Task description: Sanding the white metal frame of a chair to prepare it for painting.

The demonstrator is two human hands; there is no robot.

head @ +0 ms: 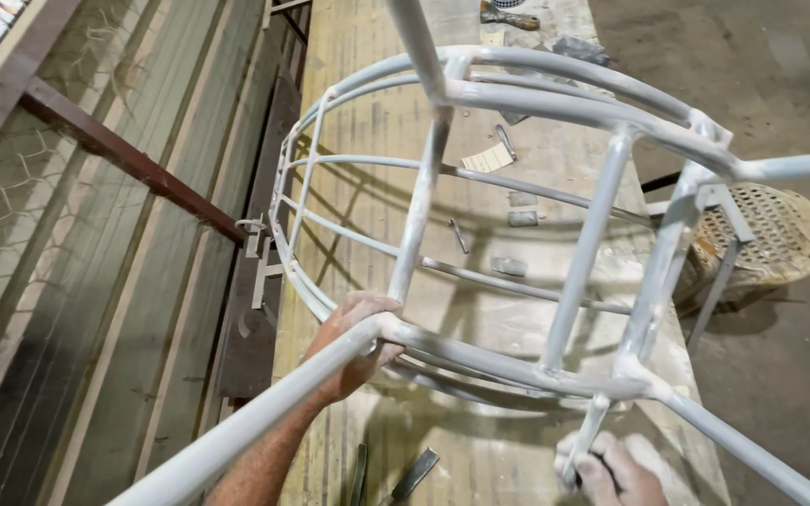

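Gripping the white-primed chair frame [517, 234] on the counter [367, 122], my left hand [353, 342] clamps its tube; my right hand [611, 473] closes around a dark sanding pad, coating mostly even.

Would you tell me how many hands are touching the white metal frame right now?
2: the left hand grips a tube at the frame's lower left joint; the right hand holds a short bar at bottom right, partly cut off.

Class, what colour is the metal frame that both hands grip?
The metal frame is pale grey-white, seen in the head view.
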